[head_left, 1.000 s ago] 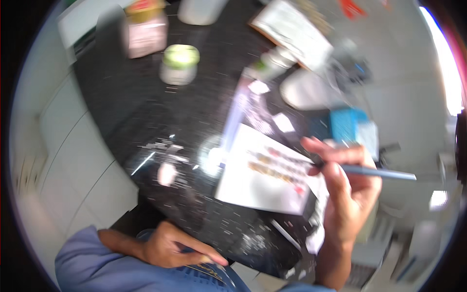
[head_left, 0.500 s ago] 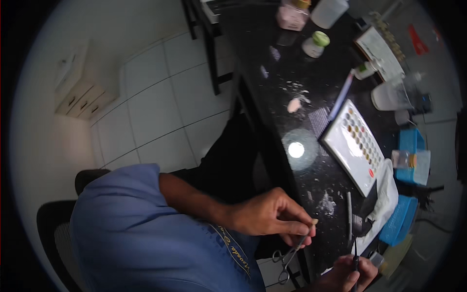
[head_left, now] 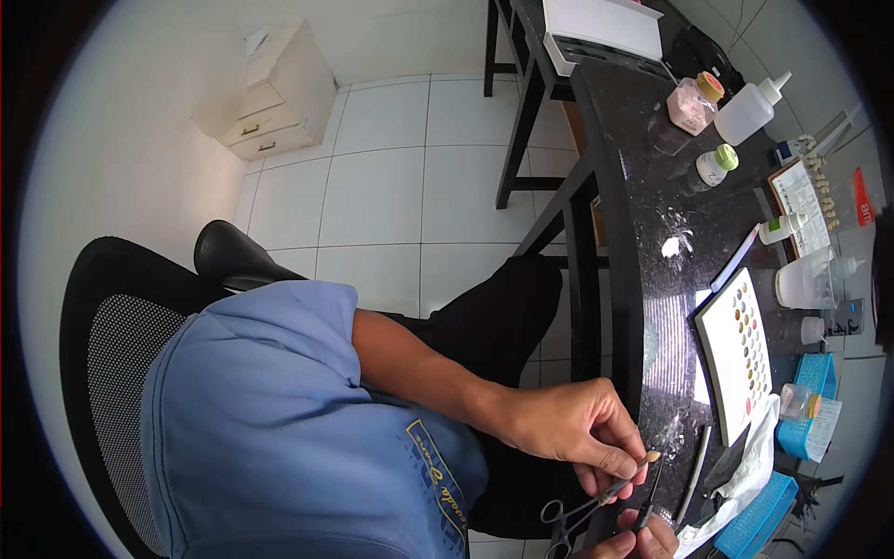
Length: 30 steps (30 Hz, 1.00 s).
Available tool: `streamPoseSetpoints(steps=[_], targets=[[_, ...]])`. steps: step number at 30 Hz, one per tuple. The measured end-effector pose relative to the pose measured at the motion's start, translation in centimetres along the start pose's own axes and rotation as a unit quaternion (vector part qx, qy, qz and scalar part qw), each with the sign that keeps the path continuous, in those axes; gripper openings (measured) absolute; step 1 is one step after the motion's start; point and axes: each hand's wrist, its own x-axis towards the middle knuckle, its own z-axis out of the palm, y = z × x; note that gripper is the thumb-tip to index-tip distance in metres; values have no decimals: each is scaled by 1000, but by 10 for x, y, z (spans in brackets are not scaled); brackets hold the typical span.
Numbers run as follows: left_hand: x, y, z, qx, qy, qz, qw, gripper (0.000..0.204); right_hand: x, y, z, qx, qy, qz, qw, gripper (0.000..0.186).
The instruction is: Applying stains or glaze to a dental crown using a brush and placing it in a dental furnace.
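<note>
My left hand reaches across my lap to the near edge of the black desk. It grips scissor-handled metal forceps that clamp a small tan piece at their tip. Only the fingers of my right hand show at the bottom edge. They pinch a thin dark tool whose point sits just under the tan piece.
On the desk are a white palette with coloured wells, a pink jar, a white squeeze bottle, a small green-lidded jar and blue trays. A black mesh chair and a white drawer cabinet stand on the tiled floor.
The view swung left, away from the desktop. My right hand left the palette with its thin tool, and my left hand rose from my lap holding the forceps; both now meet at the desk edge.
</note>
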Motion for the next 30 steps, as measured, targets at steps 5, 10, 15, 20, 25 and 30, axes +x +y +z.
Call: streamPoseSetpoints(steps=[5, 10, 15, 20, 25, 30], targets=[[1, -1, -3, -15, -17, -18, 1000, 24, 4, 0, -3, 22, -31, 16, 999, 22], [2, 0, -3, -25, -25, -20, 999, 23, 3, -7, 4, 2, 3, 27, 1000, 21], [1, 0, -3, -24, -26, -17, 999, 22, 6, -8, 4, -6, -11, 26, 1000, 20], [1, -1, -3, -23, -24, -16, 999, 22, 7, -6, 3, 8, -24, 24, 999, 21], [2, -1, -3, -23, -25, -17, 999, 22, 6, -6, 2, 4, -25, 24, 999, 22], [1, 0, -3, -27, -25, -18, 999, 22, 5, -5, 1, 4, -25, 21, 999, 24]])
